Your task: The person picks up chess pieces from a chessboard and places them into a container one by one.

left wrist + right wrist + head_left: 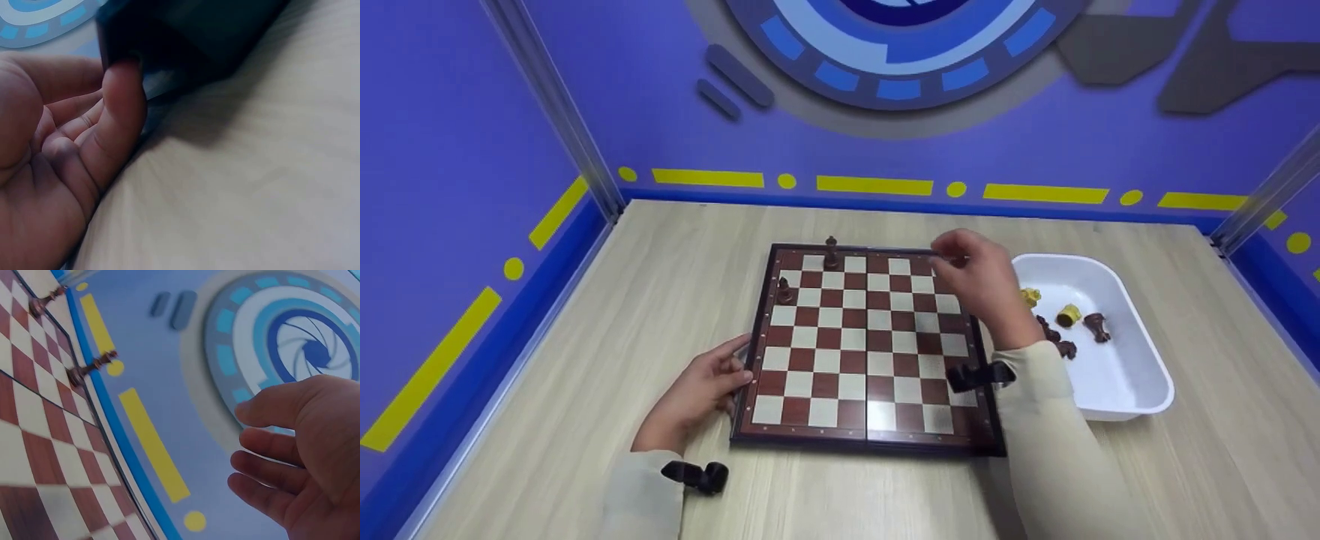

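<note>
A chessboard (pixel 853 382) with brown and cream squares lies on the table. My left hand (pixel 697 397) holds its left edge, with the thumb and a finger against the dark side; in the left wrist view this hand (pixel 62 152) is close to the board's dark side (pixel 185 39). Over the board's far right corner hovers my right hand (pixel 979 281), fingers loosely bent. No piece shows between the fingers of the right hand (pixel 320 450) in the right wrist view. Two dark chess pieces stand on the board: a tall one (pixel 831 255) at the far edge and another (pixel 785 291) at left.
Right of the board sits a white tray (pixel 1132 360). Inside it lie yellow chess pieces (pixel 1067 315) and dark chess pieces (pixel 1096 328); my right forearm hides part of it. A purple wall (pixel 870 150) rises behind the table (pixel 547 360), with another at the left.
</note>
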`<state>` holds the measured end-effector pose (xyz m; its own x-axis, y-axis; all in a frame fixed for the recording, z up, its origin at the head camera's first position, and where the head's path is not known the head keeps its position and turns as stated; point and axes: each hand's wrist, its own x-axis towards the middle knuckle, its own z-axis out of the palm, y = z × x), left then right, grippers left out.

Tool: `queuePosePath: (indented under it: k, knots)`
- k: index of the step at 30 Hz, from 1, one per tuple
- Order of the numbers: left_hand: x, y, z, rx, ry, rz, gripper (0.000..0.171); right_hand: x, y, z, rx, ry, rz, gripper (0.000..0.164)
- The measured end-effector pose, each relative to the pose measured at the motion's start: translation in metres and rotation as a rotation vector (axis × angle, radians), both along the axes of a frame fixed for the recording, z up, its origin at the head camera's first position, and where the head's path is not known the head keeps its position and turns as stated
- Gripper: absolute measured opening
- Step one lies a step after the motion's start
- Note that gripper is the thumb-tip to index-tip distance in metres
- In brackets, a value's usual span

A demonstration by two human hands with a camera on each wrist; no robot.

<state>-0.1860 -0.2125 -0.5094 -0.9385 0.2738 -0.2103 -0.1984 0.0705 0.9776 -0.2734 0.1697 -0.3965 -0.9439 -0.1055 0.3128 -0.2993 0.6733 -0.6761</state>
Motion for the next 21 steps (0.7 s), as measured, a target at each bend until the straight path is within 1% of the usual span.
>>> queuePosePath:
  k: [4, 7, 8, 11, 14, 18, 21]
  knots:
    - [-0.002, -0.001, 0.001, 0.001, 0.013, -0.026, 0.067, -0.004, -0.019, 0.001, 0.011, -0.008, 0.073, 0.022]
    - [-0.003, -0.002, 0.002, -0.003, 0.03, -0.046, 0.067, -0.006, -0.03, 0.001, 0.015, -0.007, 0.114, 0.023]
    - [-0.003, -0.002, 0.003, -0.004, 0.035, -0.051, 0.067, -0.007, -0.034, 0.0, 0.016, -0.01, 0.12, 0.023]
    - [-0.002, -0.002, 0.003, -0.003, 0.026, -0.041, 0.067, -0.009, -0.043, -0.002, 0.016, -0.038, 0.128, 0.023]
    - [-0.002, -0.002, 0.002, -0.012, 0.026, -0.035, 0.067, -0.011, -0.051, -0.006, 0.026, -0.046, 0.134, 0.02]
    - [-0.002, -0.002, 0.001, -0.029, 0.041, -0.037, 0.067, -0.013, -0.061, -0.011, 0.035, -0.024, 0.156, 0.016]
    - [-0.001, -0.002, -0.001, -0.027, 0.033, -0.032, 0.067, -0.013, -0.069, -0.016, 0.03, -0.029, 0.167, 0.02]
